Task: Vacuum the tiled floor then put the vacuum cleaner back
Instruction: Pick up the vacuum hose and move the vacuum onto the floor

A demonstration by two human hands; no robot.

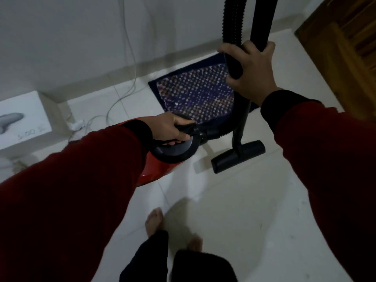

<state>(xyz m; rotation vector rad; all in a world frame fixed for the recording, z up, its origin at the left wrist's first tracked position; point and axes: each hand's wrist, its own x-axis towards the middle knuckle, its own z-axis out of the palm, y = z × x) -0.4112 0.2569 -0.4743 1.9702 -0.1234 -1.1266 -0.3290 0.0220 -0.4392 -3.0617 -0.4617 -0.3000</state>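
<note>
While the left hand (173, 129) grips the vacuum handle (183, 147) and the right (252, 72) the hose (233, 23), box (22, 121) writing seems illegible.

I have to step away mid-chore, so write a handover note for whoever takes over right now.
Left hand: closed on the carry handle of the red vacuum body.
Right hand: gripping the black wand and ribbed hose together.
Floor head sits on the tiled floor beside the patterned mat.
How much is vacuumed cannot be told. Left: put the vacuum back.
</note>
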